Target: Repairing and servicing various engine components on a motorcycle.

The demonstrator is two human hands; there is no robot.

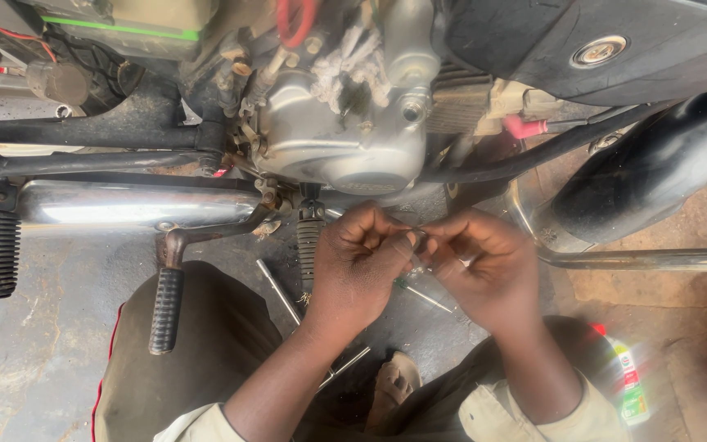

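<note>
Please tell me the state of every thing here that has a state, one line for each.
left hand: closed, pinching a small part
right hand: closed on the same small part
screwdriver: lying on the ground
bottle: lying on its side
footrest: folded down
engine cover: mounted, dusty

Both forearms reached forward and converged — the left hand point(359, 262) curled, knuckles up, fingers bent inward; the right hand point(478, 266) faced it, fingertips pinched toward the left's. The two hands touched at the fingertips — wrists apart.
</note>
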